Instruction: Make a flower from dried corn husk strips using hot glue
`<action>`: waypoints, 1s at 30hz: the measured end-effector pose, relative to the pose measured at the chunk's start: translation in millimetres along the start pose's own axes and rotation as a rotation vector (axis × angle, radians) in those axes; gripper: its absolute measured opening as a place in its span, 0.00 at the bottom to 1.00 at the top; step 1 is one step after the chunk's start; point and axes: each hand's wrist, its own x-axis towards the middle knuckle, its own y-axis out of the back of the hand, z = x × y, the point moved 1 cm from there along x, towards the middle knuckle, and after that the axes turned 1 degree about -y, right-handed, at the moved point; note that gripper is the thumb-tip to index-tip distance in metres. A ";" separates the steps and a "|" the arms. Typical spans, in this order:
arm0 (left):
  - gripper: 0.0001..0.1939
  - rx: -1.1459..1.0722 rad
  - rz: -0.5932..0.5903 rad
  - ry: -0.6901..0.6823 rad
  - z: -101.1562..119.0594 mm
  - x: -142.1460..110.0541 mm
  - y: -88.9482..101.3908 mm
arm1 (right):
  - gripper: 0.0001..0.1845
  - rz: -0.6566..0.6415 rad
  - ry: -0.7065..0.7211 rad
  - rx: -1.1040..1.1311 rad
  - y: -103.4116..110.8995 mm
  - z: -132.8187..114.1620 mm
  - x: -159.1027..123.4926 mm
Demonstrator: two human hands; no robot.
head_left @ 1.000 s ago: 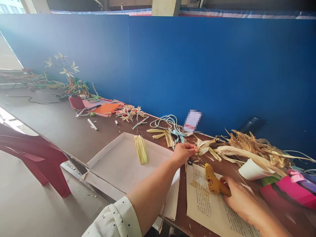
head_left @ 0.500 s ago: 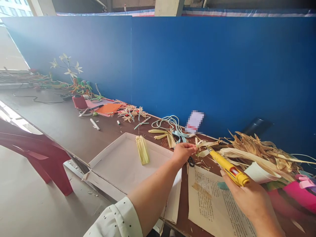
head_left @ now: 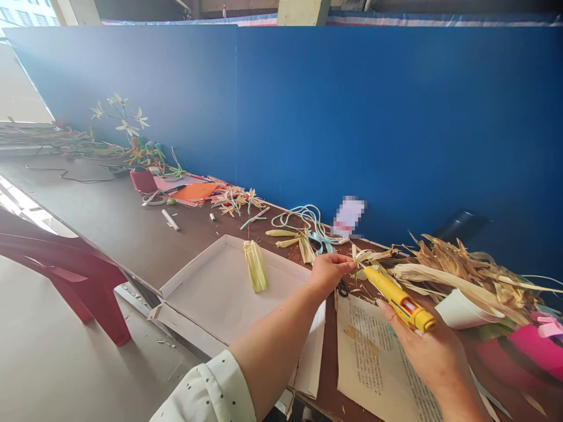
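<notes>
My left hand (head_left: 331, 273) pinches a small pale corn-husk flower (head_left: 361, 258) by its base, above the brown table. In my right hand (head_left: 428, 351) is a yellow hot glue gun (head_left: 398, 299), its nozzle pointing up and left at the flower. The nozzle tip is close to my left fingertips; whether it touches the husk I cannot tell. Beneath the glue gun lies a printed sheet (head_left: 367, 363) with a brown tape-like strip on it. Black scissor handles (head_left: 343, 288) show just below my left fingers.
A shallow white box (head_left: 206, 287) holds a yellow-green husk piece (head_left: 255, 266). Dried husks (head_left: 475, 269) pile up at right, beside a tipped white cup (head_left: 468, 309) and a pink bag (head_left: 519, 351). Pale blue cord (head_left: 303, 218) lies at the back, before a blue partition (head_left: 373, 117).
My right hand has lifted the glue gun off the sheet, turned it, and brought its nozzle up to the flower. My left hand keeps its pinch in nearly the same place.
</notes>
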 end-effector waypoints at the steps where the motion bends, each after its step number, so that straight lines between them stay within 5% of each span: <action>1: 0.08 0.002 0.003 0.001 0.1 -0.2 0.0 | 0.11 0.008 -0.004 0.002 -1.1 0.3 -0.9; 30: 0.10 0.011 0.001 0.004 1.0 -1.2 0.8 | 0.12 0.008 -0.014 -0.062 -5.1 4.3 -3.1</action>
